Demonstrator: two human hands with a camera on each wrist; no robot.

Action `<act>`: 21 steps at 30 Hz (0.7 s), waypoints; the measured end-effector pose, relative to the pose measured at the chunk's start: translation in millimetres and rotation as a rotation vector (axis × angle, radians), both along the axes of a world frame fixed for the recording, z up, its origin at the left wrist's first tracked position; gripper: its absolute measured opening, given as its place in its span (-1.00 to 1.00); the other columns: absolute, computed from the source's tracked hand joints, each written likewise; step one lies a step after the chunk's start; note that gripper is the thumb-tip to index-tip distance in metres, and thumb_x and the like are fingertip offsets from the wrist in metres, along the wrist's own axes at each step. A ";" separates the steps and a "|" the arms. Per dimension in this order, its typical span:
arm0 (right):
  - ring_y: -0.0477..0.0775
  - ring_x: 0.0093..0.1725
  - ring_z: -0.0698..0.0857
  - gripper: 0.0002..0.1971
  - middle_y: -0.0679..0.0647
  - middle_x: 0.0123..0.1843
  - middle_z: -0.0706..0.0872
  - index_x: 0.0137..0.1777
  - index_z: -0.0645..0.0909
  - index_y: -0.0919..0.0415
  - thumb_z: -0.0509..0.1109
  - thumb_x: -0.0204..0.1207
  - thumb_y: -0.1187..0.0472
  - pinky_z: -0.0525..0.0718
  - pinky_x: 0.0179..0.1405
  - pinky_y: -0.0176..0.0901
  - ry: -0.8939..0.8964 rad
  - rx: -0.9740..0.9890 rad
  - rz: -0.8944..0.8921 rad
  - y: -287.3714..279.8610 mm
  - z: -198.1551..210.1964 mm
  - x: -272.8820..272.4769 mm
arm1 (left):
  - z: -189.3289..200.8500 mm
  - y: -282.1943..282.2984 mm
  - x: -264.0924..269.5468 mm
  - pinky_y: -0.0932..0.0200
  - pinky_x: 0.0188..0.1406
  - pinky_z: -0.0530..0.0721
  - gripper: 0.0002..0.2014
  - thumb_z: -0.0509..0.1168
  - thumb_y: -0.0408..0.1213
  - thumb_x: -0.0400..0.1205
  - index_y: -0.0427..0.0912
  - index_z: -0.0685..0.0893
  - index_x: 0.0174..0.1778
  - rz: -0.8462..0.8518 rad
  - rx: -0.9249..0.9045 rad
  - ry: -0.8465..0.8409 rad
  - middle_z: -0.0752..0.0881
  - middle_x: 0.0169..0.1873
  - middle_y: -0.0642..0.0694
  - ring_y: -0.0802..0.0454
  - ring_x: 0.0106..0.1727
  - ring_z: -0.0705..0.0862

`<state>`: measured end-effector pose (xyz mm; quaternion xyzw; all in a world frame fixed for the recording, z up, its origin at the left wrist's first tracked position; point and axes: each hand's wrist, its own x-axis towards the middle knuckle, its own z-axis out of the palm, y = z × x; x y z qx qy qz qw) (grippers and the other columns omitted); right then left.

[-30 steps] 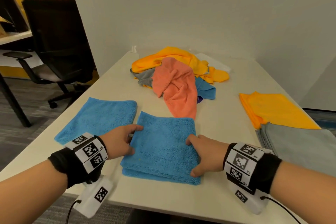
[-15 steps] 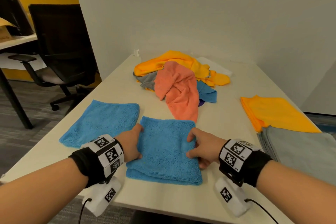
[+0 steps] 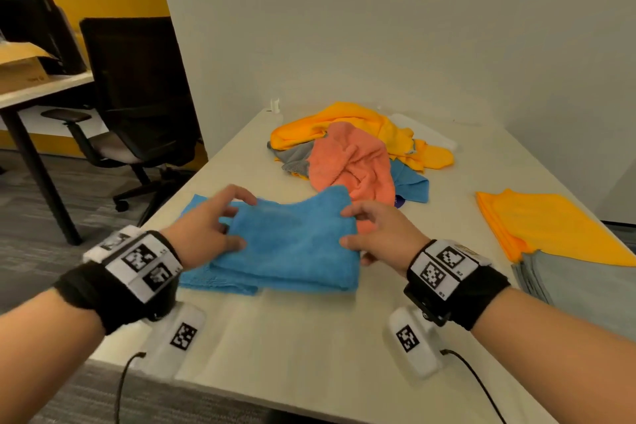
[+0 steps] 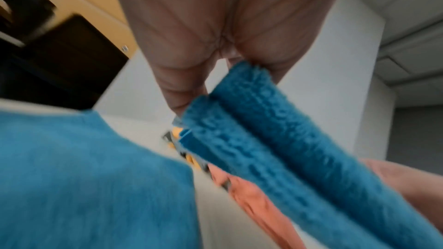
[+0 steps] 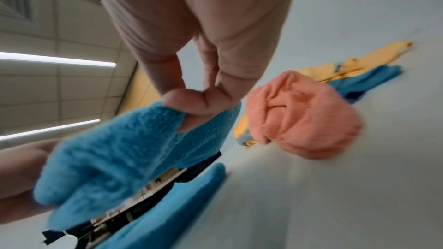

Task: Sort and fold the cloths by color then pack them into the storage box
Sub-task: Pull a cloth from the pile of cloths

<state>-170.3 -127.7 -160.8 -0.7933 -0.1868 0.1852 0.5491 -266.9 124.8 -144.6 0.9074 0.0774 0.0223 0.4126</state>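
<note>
Both hands hold a folded blue cloth (image 3: 296, 244) lifted off the table. My left hand (image 3: 220, 227) grips its left edge, fingers under and thumb over. My right hand (image 3: 371, 234) pinches its right edge; the right wrist view shows thumb and fingers closed on the blue cloth (image 5: 134, 150). In the left wrist view the folded layers of the blue cloth (image 4: 275, 149) hang from my fingers. A second blue cloth (image 3: 220, 280) lies flat on the table beneath and to the left, also seen as a blue cloth (image 4: 84, 186) in the left wrist view. No storage box is in view.
A heap of unsorted cloths sits mid-table: orange-yellow (image 3: 344, 120), salmon (image 3: 354, 165), grey and blue. Folded yellow cloth (image 3: 550, 227) and grey cloth (image 3: 585, 289) lie at the right. A black office chair (image 3: 137, 96) stands left of the white table (image 3: 309, 354).
Both hands took hold of the folded blue cloth's sides, lifted it off the table and carried it left, over the other blue cloth.
</note>
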 end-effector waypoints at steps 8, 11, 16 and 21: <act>0.09 -0.16 0.67 -0.27 0.03 0.28 0.47 0.53 0.34 0.16 0.51 0.38 0.48 0.71 -0.47 -0.27 0.006 0.000 0.132 100.0 4.6 5.3 | 20.5 85.0 9.6 0.39 -0.38 0.70 -0.70 0.41 -0.66 0.45 -0.12 0.74 -0.17 0.299 0.072 -0.110 0.79 -0.21 -0.15 0.14 -0.37 0.73; 0.03 -0.43 0.63 -0.28 0.16 0.09 0.55 0.54 0.30 0.19 0.49 0.41 0.46 0.63 -0.61 -0.30 0.135 -0.245 0.224 122.1 -12.5 -0.8 | -8.7 104.1 10.0 0.42 -0.45 0.51 -0.69 0.45 -0.60 0.45 -0.17 0.78 0.03 0.365 0.216 0.079 0.61 -0.44 -0.02 0.16 -0.47 0.56; 0.17 -0.17 0.76 -0.49 0.22 -0.05 0.80 0.33 0.54 0.36 0.49 0.34 0.39 0.71 -0.16 -0.03 -0.032 -0.574 0.295 137.5 -25.9 -3.7 | -40.2 116.1 9.9 0.22 -0.02 0.54 -0.58 0.35 -0.59 0.49 -0.03 0.73 0.14 0.317 0.241 0.301 0.71 0.03 -0.18 -0.06 -0.01 0.68; 0.11 -0.18 0.65 -0.44 0.30 0.09 0.77 0.36 0.49 0.36 0.51 0.33 0.39 0.63 -0.20 -0.04 -0.059 -0.561 0.294 138.8 -23.0 -1.8 | -41.0 120.5 9.2 0.21 0.05 0.58 -0.51 0.25 -0.59 0.49 0.02 0.68 0.23 0.273 0.317 0.364 0.67 0.14 -0.14 -0.06 0.12 0.67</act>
